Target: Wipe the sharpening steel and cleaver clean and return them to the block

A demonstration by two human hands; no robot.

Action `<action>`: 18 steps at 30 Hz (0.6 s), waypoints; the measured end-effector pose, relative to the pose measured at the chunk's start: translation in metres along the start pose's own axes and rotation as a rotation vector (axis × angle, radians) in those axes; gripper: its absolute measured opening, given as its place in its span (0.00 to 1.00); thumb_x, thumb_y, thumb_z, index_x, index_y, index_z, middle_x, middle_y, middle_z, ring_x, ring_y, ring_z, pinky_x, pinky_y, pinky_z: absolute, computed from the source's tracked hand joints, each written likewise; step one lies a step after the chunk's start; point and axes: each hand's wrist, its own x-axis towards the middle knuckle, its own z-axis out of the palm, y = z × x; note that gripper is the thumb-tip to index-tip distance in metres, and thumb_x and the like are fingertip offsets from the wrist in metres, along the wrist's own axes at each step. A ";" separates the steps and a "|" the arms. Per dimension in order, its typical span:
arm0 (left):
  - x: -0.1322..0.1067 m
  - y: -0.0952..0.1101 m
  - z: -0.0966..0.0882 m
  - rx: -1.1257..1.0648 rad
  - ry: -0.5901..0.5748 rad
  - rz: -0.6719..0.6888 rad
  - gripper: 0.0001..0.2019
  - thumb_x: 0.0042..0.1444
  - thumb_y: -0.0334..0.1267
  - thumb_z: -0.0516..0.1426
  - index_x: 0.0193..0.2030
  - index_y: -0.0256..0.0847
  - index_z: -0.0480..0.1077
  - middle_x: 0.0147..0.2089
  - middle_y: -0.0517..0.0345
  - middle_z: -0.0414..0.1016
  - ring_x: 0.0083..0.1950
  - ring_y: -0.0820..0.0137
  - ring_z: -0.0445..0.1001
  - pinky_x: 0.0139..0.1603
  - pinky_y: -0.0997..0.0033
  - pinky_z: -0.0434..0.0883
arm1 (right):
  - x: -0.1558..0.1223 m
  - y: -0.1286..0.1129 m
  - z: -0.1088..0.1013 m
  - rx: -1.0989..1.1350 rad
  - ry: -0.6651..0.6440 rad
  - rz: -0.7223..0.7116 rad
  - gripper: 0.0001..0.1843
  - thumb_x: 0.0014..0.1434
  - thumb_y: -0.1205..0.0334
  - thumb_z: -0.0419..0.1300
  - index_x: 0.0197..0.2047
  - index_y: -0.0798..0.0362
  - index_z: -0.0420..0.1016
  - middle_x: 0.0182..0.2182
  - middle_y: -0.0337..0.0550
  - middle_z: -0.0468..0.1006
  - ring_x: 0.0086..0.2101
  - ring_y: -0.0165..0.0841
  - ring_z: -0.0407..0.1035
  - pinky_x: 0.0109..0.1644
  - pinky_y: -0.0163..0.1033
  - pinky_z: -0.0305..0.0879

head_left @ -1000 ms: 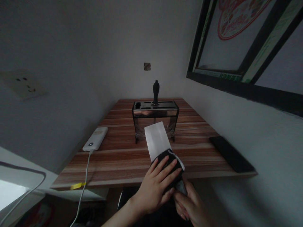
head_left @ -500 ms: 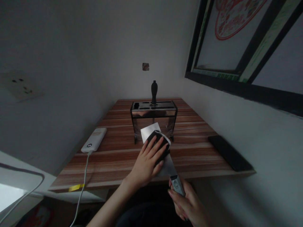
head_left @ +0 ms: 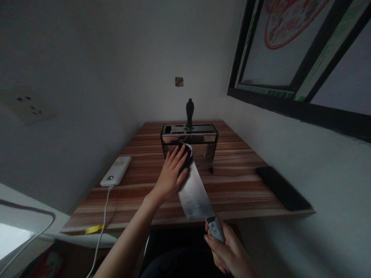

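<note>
Cleaver: held by the right hand, which is closed around the handle at the near end. The broad blade runs up and away from this grip, flat face upward, over the near edge of the table.

1. Table (wood-grain top, set into a wall corner) lies beyond and below the grip.
2. Knife block stands directly beyond the blade tip, far from the grip. One black handle rises from its top slots.
3. Phone (dark, lying flat) sits to the right of the grip, near the table's right edge.
4. Power bank lies well to the left of the grip; its white cable drops over the near table edge.
5. Left hand is at the far end of the blade, opposite the grip. Its fingers lie over the cloth and hold it against the blade; the thumb is hidden.
6. Cloth (dark, with a pale edge) covers the blade tip under those fingers, just in front of the knife block.
</note>
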 end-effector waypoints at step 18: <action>-0.036 0.047 0.016 0.092 -0.127 0.157 0.28 0.65 0.37 0.48 0.71 0.43 0.47 0.73 0.54 0.46 0.74 0.57 0.38 0.70 0.47 0.45 | 0.001 -0.003 -0.002 0.075 0.048 0.033 0.27 0.51 0.39 0.63 0.42 0.52 0.64 0.16 0.22 0.56 0.11 0.16 0.42 0.13 0.25 0.44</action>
